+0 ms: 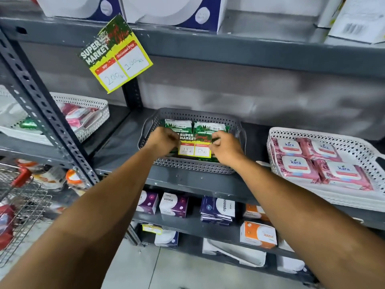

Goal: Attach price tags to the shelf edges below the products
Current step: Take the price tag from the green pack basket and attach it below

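A yellow and green price tag (194,146) reading "SUPER MARKET" is held between both hands over the grey perforated basket (193,166) on the middle shelf. My left hand (163,142) pinches its left edge, and my right hand (226,149) pinches its right edge. Green wipe packets (195,126) lie in the basket behind the tag. The grey shelf edge (187,181) runs just below the basket. A larger tag of the same kind (116,55) hangs tilted from the upper shelf edge at the left.
A white basket (325,134) of pink "kara" packs stands to the right. Another white basket (83,101) with pink packs sits at the left behind a perforated upright post (41,105). Boxed goods fill the lower shelves. A wire trolley (23,201) is at lower left.
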